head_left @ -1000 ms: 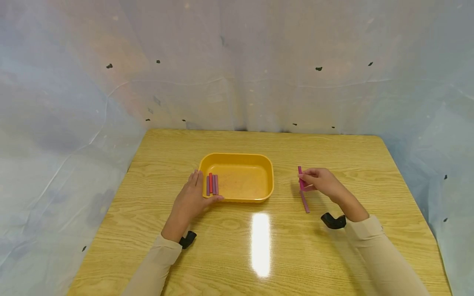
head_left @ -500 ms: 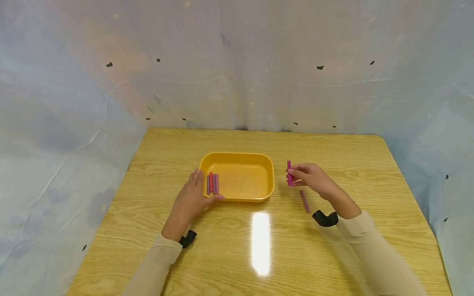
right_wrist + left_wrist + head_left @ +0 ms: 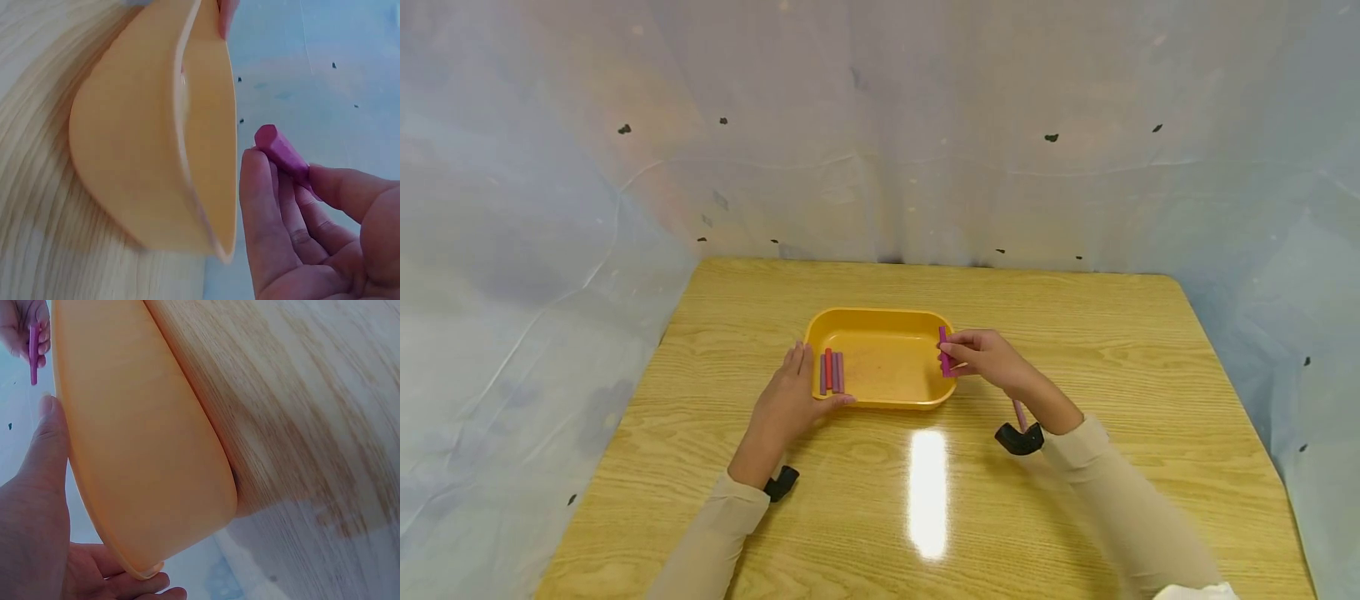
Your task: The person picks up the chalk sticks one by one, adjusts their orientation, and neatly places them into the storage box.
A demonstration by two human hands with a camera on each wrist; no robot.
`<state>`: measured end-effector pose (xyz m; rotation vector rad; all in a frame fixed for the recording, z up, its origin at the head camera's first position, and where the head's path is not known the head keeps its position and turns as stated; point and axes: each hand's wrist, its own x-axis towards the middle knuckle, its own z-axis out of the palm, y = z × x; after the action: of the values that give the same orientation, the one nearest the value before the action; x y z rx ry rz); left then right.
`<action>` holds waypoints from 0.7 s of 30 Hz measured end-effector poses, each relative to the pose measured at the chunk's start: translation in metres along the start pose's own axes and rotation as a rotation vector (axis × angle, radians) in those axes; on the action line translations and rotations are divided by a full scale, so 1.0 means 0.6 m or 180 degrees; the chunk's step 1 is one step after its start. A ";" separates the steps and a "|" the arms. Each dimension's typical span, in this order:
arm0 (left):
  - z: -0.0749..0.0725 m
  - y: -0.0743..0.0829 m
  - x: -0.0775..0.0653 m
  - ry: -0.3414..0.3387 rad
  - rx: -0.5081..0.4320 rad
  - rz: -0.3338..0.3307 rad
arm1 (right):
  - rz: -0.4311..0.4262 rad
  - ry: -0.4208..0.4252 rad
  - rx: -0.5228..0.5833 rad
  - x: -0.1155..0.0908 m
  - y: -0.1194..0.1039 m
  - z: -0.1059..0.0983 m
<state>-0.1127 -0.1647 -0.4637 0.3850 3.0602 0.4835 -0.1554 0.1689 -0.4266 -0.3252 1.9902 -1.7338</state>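
Observation:
A yellow plastic tray (image 3: 883, 362) sits on the table. My left hand (image 3: 784, 408) rests at its left near corner, fingers along the left side and thumb lying on the near rim. Inside, by that hand, a red crayon (image 3: 828, 368) lies among several dull purple crayons (image 3: 839, 372), side by side. My right hand (image 3: 992, 360) pinches a magenta crayon (image 3: 944, 354) between thumb and fingertips over the tray's right rim. In the right wrist view, the crayon's flat end (image 3: 267, 134) points toward the camera, above the rim's level.
Another dull purple crayon (image 3: 1019, 415) lies on the wood-grain table (image 3: 865, 492) right of the tray, partly hidden by the right wrist and its black camera mount (image 3: 1019, 439). A pale sheet (image 3: 880, 167) hangs behind the table and along its sides.
My right hand has lifted the magenta crayon off the table at right and carried it left to the tray's right rim. The left hand and tray stay put.

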 end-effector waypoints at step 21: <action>0.004 -0.003 0.000 0.0025 0.0103 -0.0020 | 0.0224 -0.0035 0.0169 0.077 0.014 0.092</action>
<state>-0.1131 -0.1654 -0.4668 0.3752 3.0793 0.4366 -0.1665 0.1007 -0.4488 -0.2435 1.9209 -1.7337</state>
